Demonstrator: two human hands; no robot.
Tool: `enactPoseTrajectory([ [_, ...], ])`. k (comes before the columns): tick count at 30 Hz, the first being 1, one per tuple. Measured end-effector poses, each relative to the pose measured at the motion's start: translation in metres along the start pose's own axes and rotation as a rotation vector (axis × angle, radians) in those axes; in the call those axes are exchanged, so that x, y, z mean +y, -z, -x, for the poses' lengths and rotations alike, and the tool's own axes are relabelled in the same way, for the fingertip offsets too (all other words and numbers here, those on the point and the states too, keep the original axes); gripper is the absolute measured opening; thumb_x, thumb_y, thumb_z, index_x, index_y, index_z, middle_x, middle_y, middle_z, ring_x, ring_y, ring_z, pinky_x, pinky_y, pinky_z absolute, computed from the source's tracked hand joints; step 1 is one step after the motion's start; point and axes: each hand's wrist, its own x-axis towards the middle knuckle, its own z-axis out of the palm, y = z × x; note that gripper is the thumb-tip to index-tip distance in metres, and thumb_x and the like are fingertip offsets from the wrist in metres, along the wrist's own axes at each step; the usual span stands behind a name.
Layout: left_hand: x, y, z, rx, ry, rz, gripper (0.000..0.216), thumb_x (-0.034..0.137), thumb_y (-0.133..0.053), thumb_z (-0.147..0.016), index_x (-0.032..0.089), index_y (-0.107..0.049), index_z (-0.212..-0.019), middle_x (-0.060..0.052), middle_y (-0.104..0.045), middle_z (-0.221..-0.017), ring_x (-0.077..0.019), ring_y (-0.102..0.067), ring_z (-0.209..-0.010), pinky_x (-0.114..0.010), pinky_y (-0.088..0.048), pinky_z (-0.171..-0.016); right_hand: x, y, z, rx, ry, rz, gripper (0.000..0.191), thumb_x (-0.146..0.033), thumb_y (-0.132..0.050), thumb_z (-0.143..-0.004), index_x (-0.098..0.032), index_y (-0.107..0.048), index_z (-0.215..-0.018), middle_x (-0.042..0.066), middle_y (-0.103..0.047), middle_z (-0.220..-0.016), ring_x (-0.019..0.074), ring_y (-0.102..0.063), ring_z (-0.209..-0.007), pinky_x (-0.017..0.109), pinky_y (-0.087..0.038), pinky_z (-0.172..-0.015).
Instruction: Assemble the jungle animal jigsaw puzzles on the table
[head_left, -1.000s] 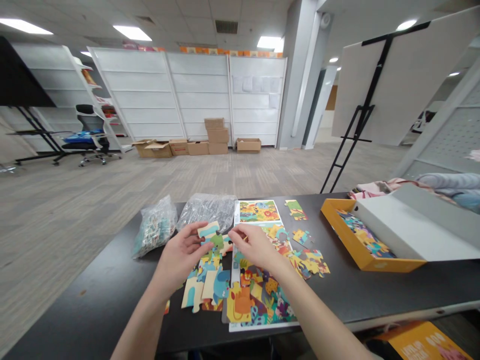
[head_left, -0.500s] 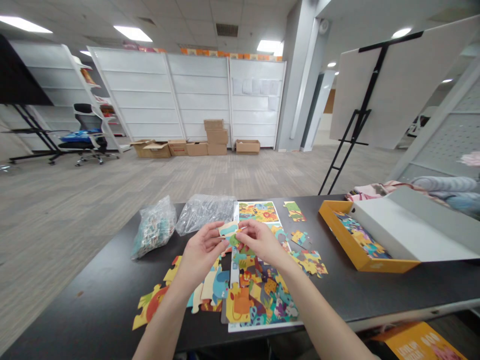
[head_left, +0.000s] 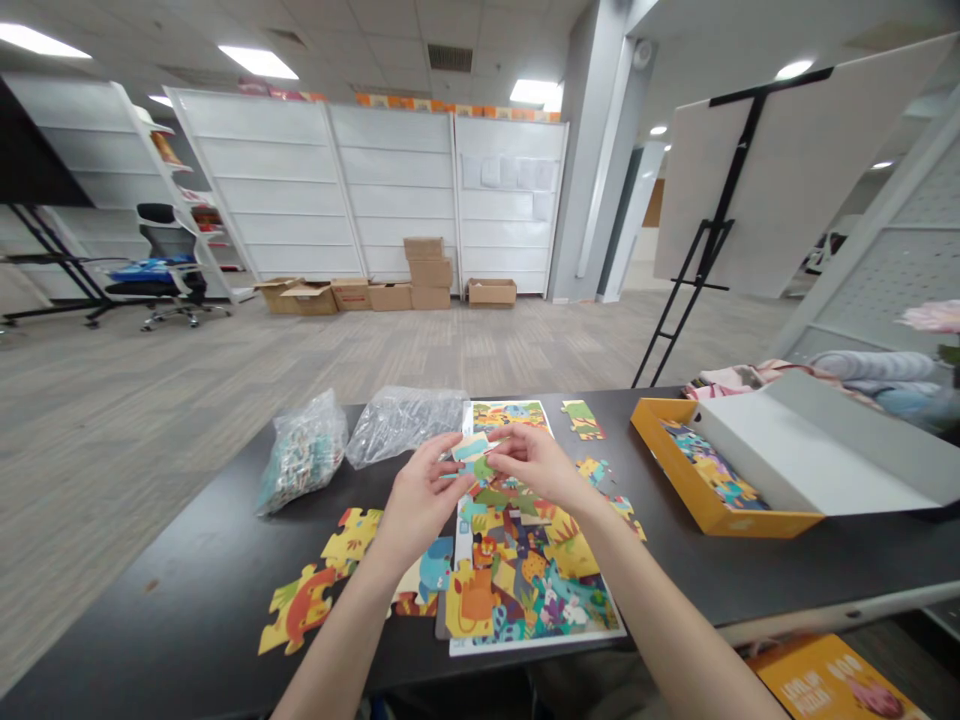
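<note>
My left hand (head_left: pixel 429 492) is closed on the left side of some light-coloured jigsaw puzzle pieces (head_left: pixel 471 449), cream and pale blue with a green patch. My right hand (head_left: pixel 541 466) pinches their right side between thumb and fingers. Whether the pieces interlock I cannot tell. Below both hands lies a printed puzzle picture sheet (head_left: pixel 541 640) with colourful animals, and loose pieces on it. An orange animal piece (head_left: pixel 474 598) rests at its lower left. Joined pieces with a red-orange animal (head_left: pixel 306 608) lie left of my left forearm, near a blue elephant piece (head_left: pixel 435 568).
A bag of puzzle pieces (head_left: pixel 302 452) and an empty-looking clear plastic bag (head_left: pixel 405 425) lie at the back left. A green piece (head_left: pixel 583 420) and a yellow-blue cluster (head_left: pixel 593 470) sit right of the sheet. Further right, an open yellow box (head_left: pixel 739 524) holds more pieces.
Both hands have moved slightly right, still holding the pieces together. My right forearm has shifted right, uncovering the sheet's lower right corner. The camera view has turned a little.
</note>
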Motion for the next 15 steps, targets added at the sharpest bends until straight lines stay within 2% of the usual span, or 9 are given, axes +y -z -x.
enactPoseTrajectory([
  [2,0.002,-0.005,-0.008,-0.002,-0.099,-0.102,0.053,0.034,-0.075,-0.075,0.018,-0.063,-0.123,-0.015,-0.05,-0.144,-0.0191,-0.07,-0.091,-0.037,-0.065,-0.075,-0.004,0.009,-0.003,0.002,0.009,0.005,0.034,-0.037,-0.076,-0.076,-0.02,-0.061,-0.101,-0.002,-0.068,-0.072,0.0155,-0.068,-0.066,0.031,-0.057,-0.067],
  [3,0.004,-0.008,-0.013,-0.02,-0.156,-0.163,0.05,0.031,-0.075,-0.075,0.018,-0.064,-0.122,-0.015,-0.049,-0.145,-0.0191,-0.069,-0.092,-0.037,-0.064,-0.076,-0.005,0.015,-0.004,0.005,0.018,0.019,0.034,-0.037,-0.077,-0.076,-0.02,-0.061,-0.1,-0.003,-0.068,-0.071,0.0153,-0.068,-0.066,0.031,-0.056,-0.068],
  [8,0.016,-0.028,-0.056,-0.205,-0.361,-0.435,0.037,0.022,-0.069,-0.082,0.017,-0.065,-0.118,-0.011,-0.065,-0.123,-0.023,-0.066,-0.106,-0.036,-0.06,-0.085,-0.01,0.059,-0.017,0.028,-0.007,0.061,0.037,-0.035,-0.08,-0.073,-0.017,-0.062,-0.099,0.0,-0.071,-0.072,0.015,-0.068,-0.067,0.03,-0.056,-0.067],
  [11,0.022,-0.051,-0.087,-0.276,-0.471,-0.729,0.029,0.023,-0.065,-0.087,0.016,-0.063,-0.115,-0.01,-0.069,-0.119,-0.0239,-0.064,-0.112,-0.039,-0.052,-0.099,-0.003,0.096,-0.026,0.074,-0.012,0.103,0.038,-0.037,-0.079,-0.074,-0.016,-0.063,-0.102,0.003,-0.073,-0.077,0.0157,-0.07,-0.07,0.029,-0.057,-0.068],
  [13,0.02,-0.069,-0.108,-0.317,-0.488,-0.783,0.03,0.022,-0.066,-0.086,0.017,-0.063,-0.115,-0.009,-0.069,-0.121,-0.0253,-0.059,-0.12,-0.039,-0.047,-0.105,0.008,0.122,-0.031,0.206,-0.002,0.242,0.032,-0.039,-0.07,-0.083,-0.016,-0.064,-0.105,0.005,-0.075,-0.083,0.0161,-0.07,-0.072,0.028,-0.057,-0.066],
  [15,0.015,-0.087,-0.128,-0.353,-0.478,-0.83,0.033,0.017,-0.066,-0.084,0.018,-0.063,-0.117,-0.008,-0.069,-0.122,-0.0263,-0.058,-0.122,-0.038,-0.046,-0.104,0.023,0.147,-0.032,0.465,-0.01,0.507,0.026,-0.036,-0.053,-0.094,-0.016,-0.064,-0.106,0.007,-0.076,-0.09,0.0159,-0.071,-0.074,0.028,-0.057,-0.066],
])
